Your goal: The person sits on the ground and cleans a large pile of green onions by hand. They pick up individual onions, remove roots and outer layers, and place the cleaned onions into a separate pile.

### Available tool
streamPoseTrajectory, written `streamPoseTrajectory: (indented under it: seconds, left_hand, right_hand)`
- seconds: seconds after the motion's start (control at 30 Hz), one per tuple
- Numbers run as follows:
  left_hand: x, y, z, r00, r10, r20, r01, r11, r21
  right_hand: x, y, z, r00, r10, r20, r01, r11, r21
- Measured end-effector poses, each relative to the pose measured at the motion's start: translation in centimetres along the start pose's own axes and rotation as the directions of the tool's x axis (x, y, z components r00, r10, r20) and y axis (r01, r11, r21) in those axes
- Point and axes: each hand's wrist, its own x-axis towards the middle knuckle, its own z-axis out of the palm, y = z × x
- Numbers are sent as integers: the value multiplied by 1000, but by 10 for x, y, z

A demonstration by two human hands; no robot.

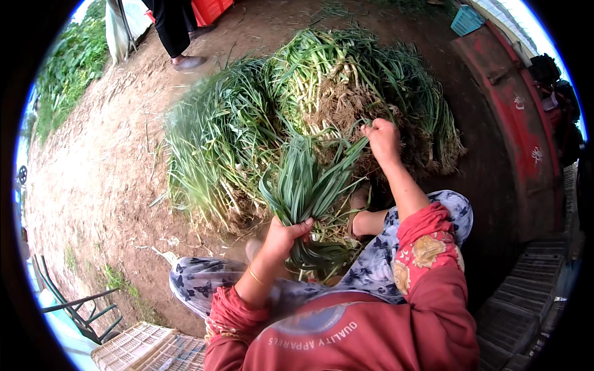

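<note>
My left hand (280,236) is closed around a bunch of long, flat, leek-like green leaves (297,185) in front of my lap. The leaves fan out above the fist, and some bend down below it. To the right and farther forward, my right hand (384,139) pinches the ends of a few leaves from the same bunch, drawing them out to the side. Beyond both hands lies a large heap of leek-like plants (222,125) with pale stems and tangled brown roots (343,104). My left fist hides part of the bunch.
Bare soil (102,185) spreads to the left. Pale plastic crates (134,345) stand at lower left, near a metal frame (88,308). Dark slatted crates (515,287) are at lower right. A worn red metal panel (515,120) and a blue basket (467,20) line the right. Another person's legs (171,28) stand at upper left.
</note>
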Motion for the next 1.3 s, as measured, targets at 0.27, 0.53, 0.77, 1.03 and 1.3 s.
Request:
streamPoseTrajectory:
  seconds: [0.27,0.53,0.77,1.03,1.3]
  left_hand:
    - [8,-6,-37,993,-104,54,115,956,-272]
    - [22,-11,-31,992,-111,54,120,969,-214]
    - [16,-9,-33,997,-67,43,74,979,-192]
    - [-9,-5,14,970,-54,236,4,978,207]
    - [-12,-49,31,886,-251,391,24,865,501]
  right_hand:
    - [-9,1,-17,898,-425,-113,401,897,-185]
    - [-52,-29,11,734,-674,84,656,736,166]
    - [-15,8,3,968,-231,101,196,942,273]
    - [-115,-13,23,384,-393,835,-784,340,520]
    - [-24,-52,-21,546,-651,527,-608,126,784]
